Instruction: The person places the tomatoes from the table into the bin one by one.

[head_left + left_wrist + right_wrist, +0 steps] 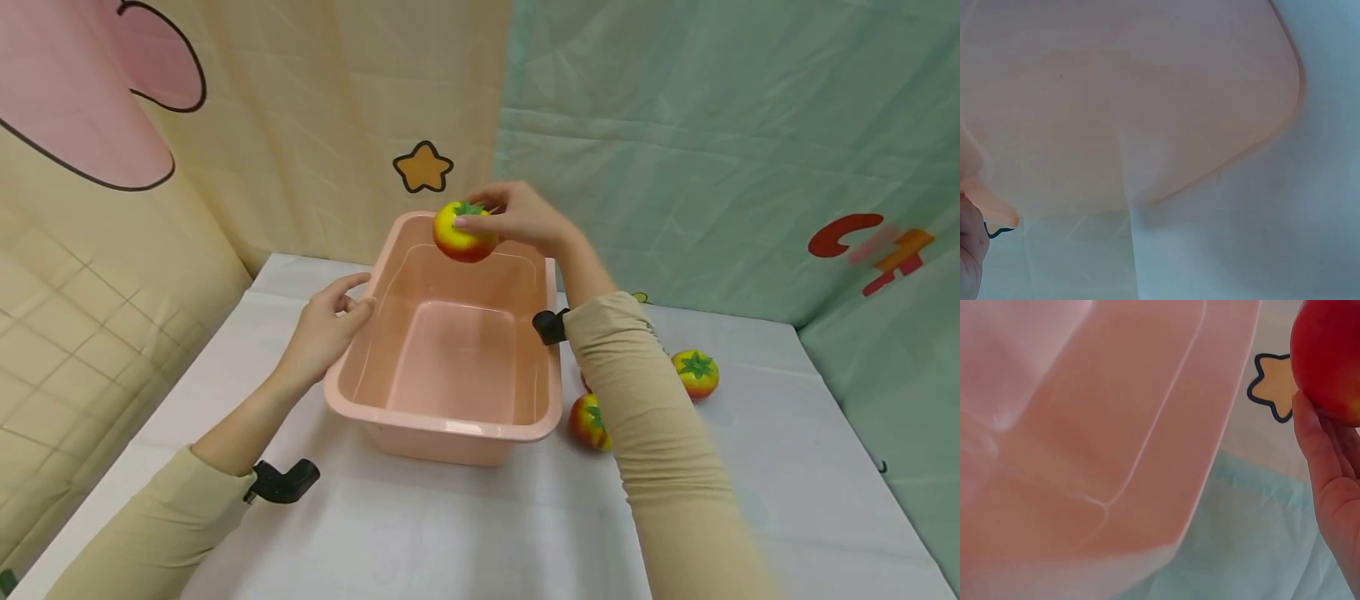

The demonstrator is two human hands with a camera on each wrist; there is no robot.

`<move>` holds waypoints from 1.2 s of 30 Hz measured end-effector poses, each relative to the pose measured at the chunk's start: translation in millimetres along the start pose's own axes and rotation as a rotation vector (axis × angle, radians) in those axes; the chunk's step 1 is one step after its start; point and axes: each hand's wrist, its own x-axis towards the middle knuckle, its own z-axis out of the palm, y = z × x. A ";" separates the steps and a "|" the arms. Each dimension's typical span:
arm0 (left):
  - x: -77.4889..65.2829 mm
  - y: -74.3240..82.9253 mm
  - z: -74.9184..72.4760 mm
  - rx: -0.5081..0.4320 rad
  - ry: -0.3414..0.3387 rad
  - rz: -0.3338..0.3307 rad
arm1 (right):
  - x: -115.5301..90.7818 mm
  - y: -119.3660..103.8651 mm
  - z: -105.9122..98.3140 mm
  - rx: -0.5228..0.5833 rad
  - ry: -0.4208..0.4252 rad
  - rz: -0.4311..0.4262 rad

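A pink plastic basin (450,427) stands on the white table, its inside bare. My right hand (525,218) holds a toy tomato (459,242), yellow and red with green leaves on top, above the basin's far end. Seen from the right wrist, its red underside rests against the fingers. At the basin's left rim, my left hand (321,329) grips the edge between thumb and fingers. The left wrist view shows mostly the basin's outer wall (1147,94), with a bit of that hand (969,256) at the left border.
Right of the basin lie a toy tomato (587,423), partly behind my right sleeve, and another (697,375) farther right. A sliver of one more shows beside the sleeve. Printed curtains (675,150) hang behind and at both sides of the table.
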 end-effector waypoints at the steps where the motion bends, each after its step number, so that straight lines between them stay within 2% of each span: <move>1: 0.0 0.2 0.2 0.000 0.000 0.001 | 1.1 0.9 2.0 0.001 -0.001 -0.001; 8: 1.1 0.7 2.0 0.010 0.003 0.008 | 7.1 12.1 21.4 0.025 -0.007 0.010; 15: 0.7 2.9 2.0 0.009 -0.005 -0.008 | 7.3 27.0 35.9 -0.007 0.019 0.069; 29: 1.4 4.4 2.4 0.034 -0.006 -0.002 | 1.1 32.1 31.0 -0.140 0.068 0.112; 36: 1.3 5.8 1.7 0.037 -0.008 0.008 | -3.7 15.8 16.1 -0.121 0.066 0.041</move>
